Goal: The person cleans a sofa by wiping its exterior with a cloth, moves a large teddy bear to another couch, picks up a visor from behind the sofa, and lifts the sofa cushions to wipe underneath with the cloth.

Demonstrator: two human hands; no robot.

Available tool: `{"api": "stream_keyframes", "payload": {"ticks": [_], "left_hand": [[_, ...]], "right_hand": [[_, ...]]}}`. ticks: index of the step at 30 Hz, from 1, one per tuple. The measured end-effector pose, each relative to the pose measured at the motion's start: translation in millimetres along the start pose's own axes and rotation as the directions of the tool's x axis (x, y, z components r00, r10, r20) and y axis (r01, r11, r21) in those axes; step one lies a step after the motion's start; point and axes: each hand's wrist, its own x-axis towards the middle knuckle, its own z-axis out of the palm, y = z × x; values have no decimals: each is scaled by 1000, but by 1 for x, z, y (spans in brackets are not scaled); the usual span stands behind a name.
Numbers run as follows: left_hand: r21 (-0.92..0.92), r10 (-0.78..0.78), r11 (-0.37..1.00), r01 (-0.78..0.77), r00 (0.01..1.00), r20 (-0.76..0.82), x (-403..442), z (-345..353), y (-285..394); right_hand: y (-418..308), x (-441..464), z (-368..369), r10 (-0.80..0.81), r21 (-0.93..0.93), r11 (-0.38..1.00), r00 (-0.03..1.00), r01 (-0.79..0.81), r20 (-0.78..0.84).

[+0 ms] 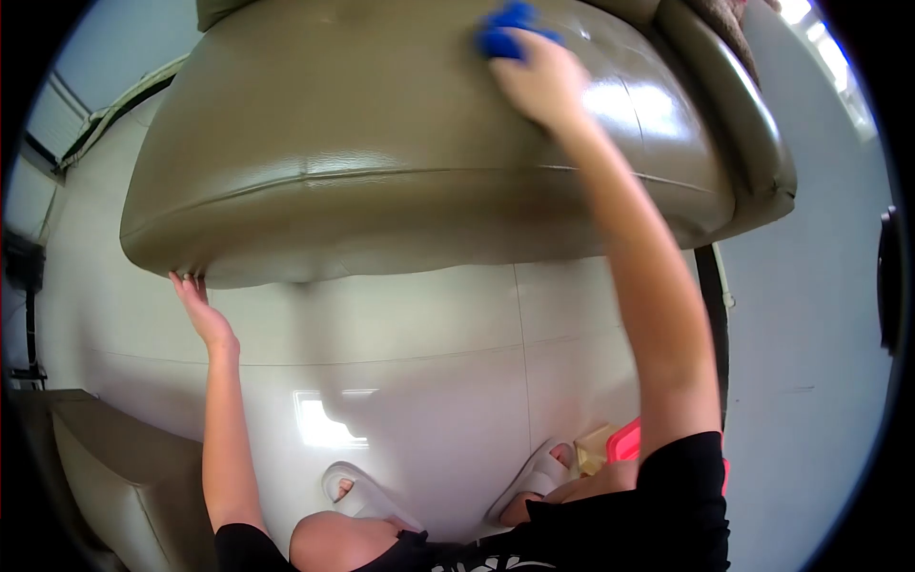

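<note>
A blue cloth (513, 30) is bunched under my right hand (548, 76), which presses it against the seat of a shiny olive-brown leather sofa (381, 105). My right arm reaches far across the seat, toward its back right part. At the sofa's lower front left edge, my left hand (203, 313) touches the leather with its fingertips. Its fingers are stretched and slightly apart, with nothing held in them.
Pale glossy floor tiles (419, 315) lie below the sofa. Another leather seat (124, 477) is at lower left. A red plastic object (624, 442) and a tan item (593, 448) are beside my right leg. A pale wall (801, 286) rises at right.
</note>
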Motion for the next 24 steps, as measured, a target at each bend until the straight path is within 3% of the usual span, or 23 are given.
{"api": "stream_keyframes", "payload": {"ticks": [1, 3, 8, 12, 15, 17, 20, 22, 24], "left_hand": [[-5, -3, 1000, 3, 1000, -3, 0, 5, 2], [-28, -7, 1000, 6, 1000, -30, 0, 11, 4], [-3, -45, 999, 45, 998, -46, -4, 13, 11], [-56, -42, 998, 40, 998, -44, -5, 9, 11], [-34, -29, 999, 28, 1000, -6, -6, 3, 10], [-61, -8, 998, 8, 1000, 7, 0, -2, -4], [-92, 44, 995, -42, 999, 17, 10, -11, -31], [-82, 72, 994, -70, 997, 14, 10, -12, -31], [-118, 59, 991, -57, 998, 21, 13, -17, -34]], "right_hand": [[-33, 0, 23, -209, 76, 973, 969, 220, -132], [-90, 1, 56, -338, 103, 927, 922, 360, -188], [-53, 8, 48, -486, 19, 870, 863, 493, -139], [68, 2, -4, -374, -188, 918, 920, 349, -120], [158, -24, -50, -111, -206, 975, 983, 80, -143], [207, -33, -57, -59, -207, 978, 961, 2, -269], [179, -32, -47, 108, -155, 974, 939, -166, -327], [114, -30, -27, 92, -114, 985, 947, -133, -309], [36, -28, -5, 52, 63, 997, 975, -39, -218]]}}
